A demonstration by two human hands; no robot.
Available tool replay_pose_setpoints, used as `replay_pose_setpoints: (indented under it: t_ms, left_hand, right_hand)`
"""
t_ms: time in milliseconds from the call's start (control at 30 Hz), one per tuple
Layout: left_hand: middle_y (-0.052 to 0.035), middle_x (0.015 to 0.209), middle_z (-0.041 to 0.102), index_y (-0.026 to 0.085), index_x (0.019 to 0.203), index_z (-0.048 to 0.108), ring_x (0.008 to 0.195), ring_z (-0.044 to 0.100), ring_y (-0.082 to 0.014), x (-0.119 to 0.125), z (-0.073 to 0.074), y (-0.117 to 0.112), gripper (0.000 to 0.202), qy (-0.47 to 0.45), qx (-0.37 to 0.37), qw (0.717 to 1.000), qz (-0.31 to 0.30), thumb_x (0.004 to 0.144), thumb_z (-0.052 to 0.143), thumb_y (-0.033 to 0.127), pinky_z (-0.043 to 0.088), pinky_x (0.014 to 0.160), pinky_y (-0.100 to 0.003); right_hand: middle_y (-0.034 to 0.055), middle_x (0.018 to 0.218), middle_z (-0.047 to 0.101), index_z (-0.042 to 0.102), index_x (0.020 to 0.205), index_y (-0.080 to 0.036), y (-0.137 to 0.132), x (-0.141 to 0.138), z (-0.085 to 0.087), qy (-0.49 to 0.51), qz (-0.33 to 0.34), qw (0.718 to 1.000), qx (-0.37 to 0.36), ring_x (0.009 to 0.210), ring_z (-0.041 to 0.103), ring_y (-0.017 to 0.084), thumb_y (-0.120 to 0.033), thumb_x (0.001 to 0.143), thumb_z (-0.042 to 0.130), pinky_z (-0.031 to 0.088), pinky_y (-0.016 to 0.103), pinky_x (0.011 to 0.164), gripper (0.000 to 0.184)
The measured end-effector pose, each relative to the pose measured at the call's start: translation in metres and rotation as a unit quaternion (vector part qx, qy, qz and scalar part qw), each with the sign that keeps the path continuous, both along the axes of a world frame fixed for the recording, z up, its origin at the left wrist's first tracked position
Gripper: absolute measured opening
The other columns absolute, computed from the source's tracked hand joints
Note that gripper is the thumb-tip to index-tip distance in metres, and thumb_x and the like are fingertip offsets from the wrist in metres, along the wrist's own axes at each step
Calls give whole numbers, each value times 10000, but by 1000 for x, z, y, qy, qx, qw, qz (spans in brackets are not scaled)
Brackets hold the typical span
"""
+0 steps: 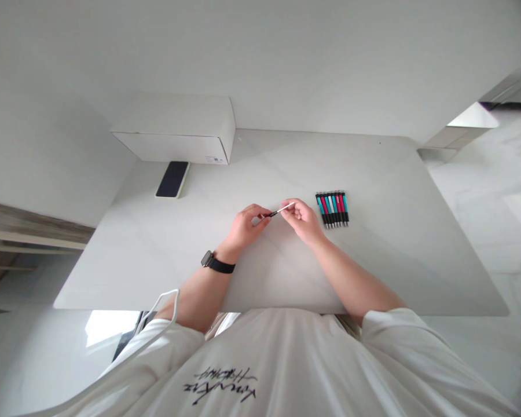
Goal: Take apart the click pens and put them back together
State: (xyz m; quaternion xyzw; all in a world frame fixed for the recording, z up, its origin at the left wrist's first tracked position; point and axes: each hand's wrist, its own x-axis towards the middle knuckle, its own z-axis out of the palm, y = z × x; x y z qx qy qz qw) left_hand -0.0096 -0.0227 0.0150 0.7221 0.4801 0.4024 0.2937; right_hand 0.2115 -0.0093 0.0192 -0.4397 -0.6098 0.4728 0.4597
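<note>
Both hands pinch one pen [281, 210] just above the white surface [386, 174]. The left hand [244, 227] closes on its black end and the right hand [302, 219] on its white end. Its long axis runs from 8 to 2 o'clock. A row of pens [332, 209] lies at 3 o'clock, tips toward 6. The box [178, 130] label and the shirt [286, 359] script are unreadable.

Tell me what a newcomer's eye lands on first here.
The left hand and right hand meet over the table, holding one slim pen between them. Just right of them lies a neat row of teal, red and white pens; a white box and dark phone sit far left.
</note>
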Motion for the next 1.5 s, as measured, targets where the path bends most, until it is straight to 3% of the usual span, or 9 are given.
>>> replay_pose_setpoints:
  t_ms: [133, 267, 467, 633, 867, 1067, 1200, 1333, 1500]
  left_hand:
    - [-55, 1023, 737, 266, 1097, 768, 949, 698, -213, -3, 1, 0, 186, 1, 3, 1000, 15, 975, 656, 352, 571, 919, -388]
    - [-65, 1022, 729, 266, 1092, 773, 997, 690, -232, -12, 6, 2, 183, 34, 10, 999, 32, 969, 651, 324, 562, 950, -404]
    - [-66, 1027, 733, 282, 980, 792, 999, 672, -256, -24, 2, 7, 124, 124, 21, 992, 0, 878, 729, 254, 525, 978, -432]
    - [-59, 1056, 732, 333, 956, 806, 1030, 665, -282, -27, -6, 4, 152, 199, 19, 979, -27, 816, 796, 277, 483, 1014, -469]
    - [-67, 1120, 709, 277, 1321, 675, 1053, 677, -233, -19, -1, 4, 374, 128, 36, 991, -22, 949, 695, 313, 536, 980, -401]
    - [-70, 1101, 732, 261, 1212, 729, 1044, 678, -237, -6, -2, 0, 245, 121, 66, 990, -39, 975, 681, 306, 541, 981, -410]
    - [-69, 1034, 757, 255, 1111, 771, 979, 681, -244, -5, -4, -1, 179, 115, 58, 991, -28, 997, 657, 333, 543, 956, -428]
    - [-71, 1049, 728, 247, 1160, 769, 980, 683, -218, -5, -5, -1, 232, 59, 40, 997, 12, 1024, 617, 359, 547, 907, -369]
    - [-76, 1033, 694, 207, 1169, 754, 939, 669, -191, -6, -8, 2, 335, 4, 23, 998, 66, 1085, 490, 394, 525, 866, -333]
  right_hand:
    - [31, 1030, 692, 646, 1245, -291, 4, 9, 4, -27, -55, 997, 42, 925, 695, 196, -616, 960, 638, 584, 325, 809, 432]
    - [37, 982, 727, 672, 1105, -274, 13, 32, 12, -161, -103, 978, 85, 867, 697, 206, -507, 1004, 587, 557, 340, 784, 268]
    - [25, 896, 735, 659, 1077, -262, 18, 53, 0, -402, -29, 913, 67, 773, 674, 211, -376, 894, 742, 501, 331, 718, 231]
    - [52, 920, 720, 684, 967, -240, 16, 48, -11, -479, -9, 875, 72, 876, 681, 232, -198, 869, 710, 491, 329, 750, 110]
    - [59, 1075, 665, 730, 1097, -253, 8, 35, 3, -372, -16, 913, 168, 871, 672, 189, -204, 959, 624, 527, 314, 834, 181]
    - [59, 1091, 671, 745, 1149, -284, -6, 14, 7, -297, 60, 925, 230, 916, 673, 195, -155, 972, 607, 544, 321, 872, 258]
    - [59, 1093, 702, 738, 1181, -289, -5, 13, 10, -232, 71, 946, 215, 931, 683, 200, -241, 992, 644, 564, 332, 865, 217]
    - [56, 1052, 723, 715, 1208, -270, 4, 21, 5, -177, 25, 968, 178, 860, 684, 192, -369, 1012, 637, 573, 328, 806, 233]
    - [55, 1025, 748, 720, 1170, -255, 16, 33, -13, -241, -32, 961, 132, 814, 689, 196, -342, 994, 638, 557, 340, 801, 212]
